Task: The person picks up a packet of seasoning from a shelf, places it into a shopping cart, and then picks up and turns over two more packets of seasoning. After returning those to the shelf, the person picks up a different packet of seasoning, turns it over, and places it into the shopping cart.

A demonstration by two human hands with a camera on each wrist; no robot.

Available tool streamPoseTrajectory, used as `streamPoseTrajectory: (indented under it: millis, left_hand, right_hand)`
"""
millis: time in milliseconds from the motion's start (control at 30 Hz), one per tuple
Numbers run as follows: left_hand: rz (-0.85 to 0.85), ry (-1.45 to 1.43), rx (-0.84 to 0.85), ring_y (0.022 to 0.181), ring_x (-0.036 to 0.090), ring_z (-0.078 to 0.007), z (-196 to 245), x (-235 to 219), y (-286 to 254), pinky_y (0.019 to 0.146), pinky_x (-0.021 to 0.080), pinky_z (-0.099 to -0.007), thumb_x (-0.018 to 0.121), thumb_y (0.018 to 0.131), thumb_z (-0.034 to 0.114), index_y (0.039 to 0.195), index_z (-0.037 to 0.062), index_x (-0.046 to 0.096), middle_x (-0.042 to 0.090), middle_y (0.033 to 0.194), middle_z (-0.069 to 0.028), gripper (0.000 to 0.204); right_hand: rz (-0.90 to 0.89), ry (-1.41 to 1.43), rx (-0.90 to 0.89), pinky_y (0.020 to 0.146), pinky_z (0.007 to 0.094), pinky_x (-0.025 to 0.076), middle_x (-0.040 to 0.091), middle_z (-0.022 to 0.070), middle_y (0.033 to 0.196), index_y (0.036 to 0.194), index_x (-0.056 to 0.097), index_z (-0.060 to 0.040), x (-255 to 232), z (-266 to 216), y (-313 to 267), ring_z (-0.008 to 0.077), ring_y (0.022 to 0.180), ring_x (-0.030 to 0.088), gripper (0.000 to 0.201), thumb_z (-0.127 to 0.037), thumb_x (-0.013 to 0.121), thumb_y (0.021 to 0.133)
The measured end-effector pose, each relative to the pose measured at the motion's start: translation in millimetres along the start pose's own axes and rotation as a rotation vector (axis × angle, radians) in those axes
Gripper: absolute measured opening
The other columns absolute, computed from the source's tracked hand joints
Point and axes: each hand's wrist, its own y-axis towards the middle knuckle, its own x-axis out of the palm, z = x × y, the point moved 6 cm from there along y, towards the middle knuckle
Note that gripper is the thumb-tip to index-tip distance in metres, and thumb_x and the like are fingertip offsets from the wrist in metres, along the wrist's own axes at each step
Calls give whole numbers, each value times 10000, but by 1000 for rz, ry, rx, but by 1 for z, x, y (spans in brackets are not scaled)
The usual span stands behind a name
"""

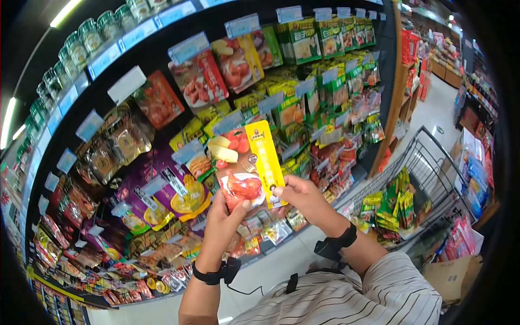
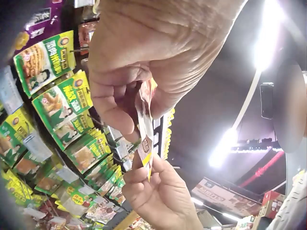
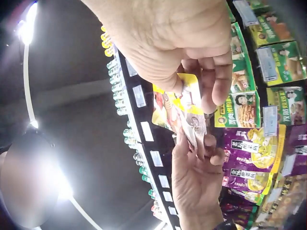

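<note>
A flat food pouch is held up between both hands in front of the shelves. Its front has a yellow strip down the right side and pictures of cooked meat on a plate and tomatoes. My left hand pinches the lower left corner, thumb on the front. The right hand grips the lower right edge with its thumb over the yellow strip. In the left wrist view the pouch appears edge-on between the two hands. From the right wrist, its front shows partly, with fingers behind it.
Hanging seasoning packets fill the rack ahead, with purple bags lower down. Jars line the top shelf at left. A wire shopping cart holding green and yellow packets stands at right. Beyond it runs an aisle.
</note>
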Motion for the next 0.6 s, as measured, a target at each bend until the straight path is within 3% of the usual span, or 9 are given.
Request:
streamPoseTrajectory:
  millis: [167, 333, 367, 500, 600]
  left_hand:
    - [43, 117, 110, 827, 593, -70, 52, 22, 40, 580, 482, -203, 647, 946, 209, 1283, 45, 477, 623, 1073, -34, 411]
    - [84, 228, 179, 829, 594, -71, 74, 37, 79, 570, 479, -200, 634, 952, 195, 1280, 37, 471, 618, 1076, -37, 399]
    - [50, 133, 266, 877, 605, -87, 68, 34, 93, 671, 518, -231, 616, 964, 177, 1278, 23, 472, 619, 1093, -48, 378]
    - [59, 48, 202, 1028, 624, -134, 75, 35, 123, 922, 496, -296, 612, 965, 159, 1306, -9, 473, 618, 1190, -88, 404]
    - [16, 31, 218, 1025, 628, -129, 78, 44, 141, 910, 501, -286, 606, 971, 153, 1314, -8, 472, 624, 1184, -82, 402]
  right_hand:
    - [-69, 15, -116, 678, 281, 550, 675, 64, 982, 1154, 591, -18, -16, -47, 33, 140, 808, 675, 265, -233, 572, 1001]
    - [-106, -18, -154, 671, 289, 551, 671, 64, 964, 1134, 588, -23, -41, -76, 63, 145, 796, 673, 250, -236, 565, 1005]
    - [-113, -27, -164, 662, 284, 551, 672, 64, 963, 1116, 588, -24, -45, -80, 67, 146, 795, 674, 243, -239, 567, 1004]
    - [-165, -34, -175, 655, 278, 557, 675, 65, 938, 1094, 588, -22, -60, -82, 84, 144, 781, 676, 238, -240, 569, 1001]
    - [-149, -55, -163, 647, 272, 557, 677, 64, 917, 1082, 589, -23, -71, -87, 94, 139, 769, 676, 230, -237, 567, 1000]
